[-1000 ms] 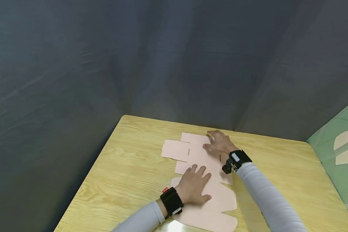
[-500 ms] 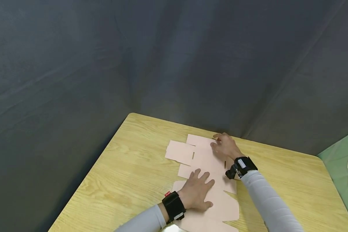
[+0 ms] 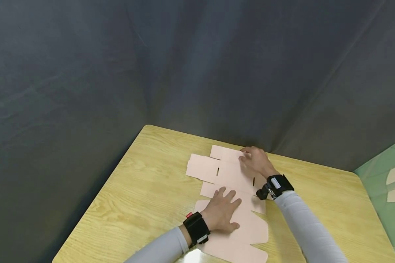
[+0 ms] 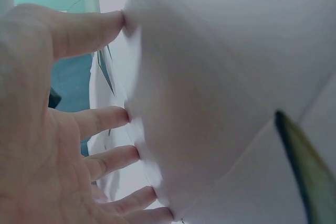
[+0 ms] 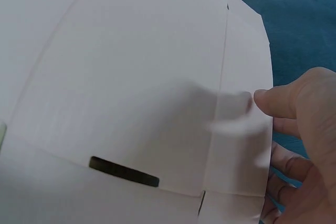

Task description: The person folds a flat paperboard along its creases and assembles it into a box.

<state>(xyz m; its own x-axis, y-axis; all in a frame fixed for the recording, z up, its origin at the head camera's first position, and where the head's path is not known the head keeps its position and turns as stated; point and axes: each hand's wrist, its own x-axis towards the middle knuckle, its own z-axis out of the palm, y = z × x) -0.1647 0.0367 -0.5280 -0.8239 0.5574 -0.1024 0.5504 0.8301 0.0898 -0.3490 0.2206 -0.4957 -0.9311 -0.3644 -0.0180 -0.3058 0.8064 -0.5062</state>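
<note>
A flat, unfolded cardboard box blank (image 3: 232, 175) in pale pink lies on the table, with side flaps, crease lines and two narrow slots. My left hand (image 3: 219, 213) rests on its nearer part, fingers spread. In the left wrist view, the left hand's fingertips (image 4: 131, 153) touch the pale board. At the blank's far right edge is my right hand (image 3: 256, 162). The right wrist view has the right thumb (image 5: 275, 100) over the end flap (image 5: 241, 145), while the other fingers reach behind its edge, their tips hidden.
The wooden table (image 3: 145, 175) ends just beyond the blank's far flap. A dark cloth (image 3: 197, 73) hangs behind and to the left of it. Green patterned fabric (image 3: 388, 171) is at the right. Black bands (image 3: 196, 228) with small cameras circle both wrists.
The right hand's fingers have drawn in from a wider spread to the blank's far edge. The left hand stays on the nearer part. The head view has shifted slightly.
</note>
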